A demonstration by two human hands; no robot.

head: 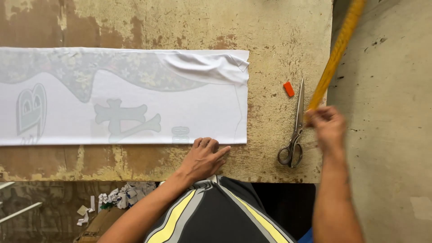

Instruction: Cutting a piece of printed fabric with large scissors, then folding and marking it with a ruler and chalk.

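Observation:
A long strip of white fabric [135,112] with faint printed shapes showing through lies flat across a worn wooden table [270,36]; its top right corner is folded over. My left hand [204,157] rests on the table at the fabric's lower right edge, fingertips touching the cloth. My right hand [327,127] is closed around the lower end of a long yellow wooden stick [335,54] that slants up to the top right, blurred. Metal scissors [295,130] lie just left of that hand, blades pointing away from me.
A small orange piece of chalk [288,88] lies beside the scissor tips. The table's right edge meets a grey concrete wall [387,112]. Below the near edge, fabric scraps [119,198] and a cardboard box sit on the floor.

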